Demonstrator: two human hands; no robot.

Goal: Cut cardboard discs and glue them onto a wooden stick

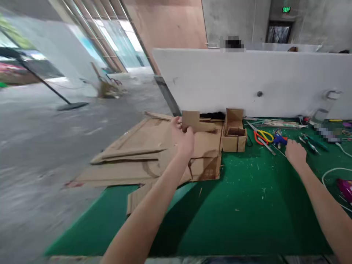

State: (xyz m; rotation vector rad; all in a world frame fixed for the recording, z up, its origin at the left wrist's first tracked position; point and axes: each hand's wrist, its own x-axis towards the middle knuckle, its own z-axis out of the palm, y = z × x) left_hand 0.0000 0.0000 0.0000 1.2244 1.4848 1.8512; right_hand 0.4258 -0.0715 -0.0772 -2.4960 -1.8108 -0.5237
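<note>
My left hand [183, 137] pinches a small cardboard piece [190, 120] between thumb and fingers, above a pile of flattened cardboard [203, 145]. To its right stands a small cardboard box [233, 143] with a raised back flap. My right hand [296, 153] is closed at the right, close beside a blue tool with an orange-red part [279, 139]; its fingertips are hidden, so what it grips cannot be made out. Scissors with red and yellow handles [264, 136] lie left of that tool.
Pliers [310, 145] and a white cable [330, 170] lie at the right of the green table [242, 220]. A white panel [220, 80] rises along the back edge. A clear bottle [321, 112] stands near it. Part of a person's head [233, 44] shows above the panel.
</note>
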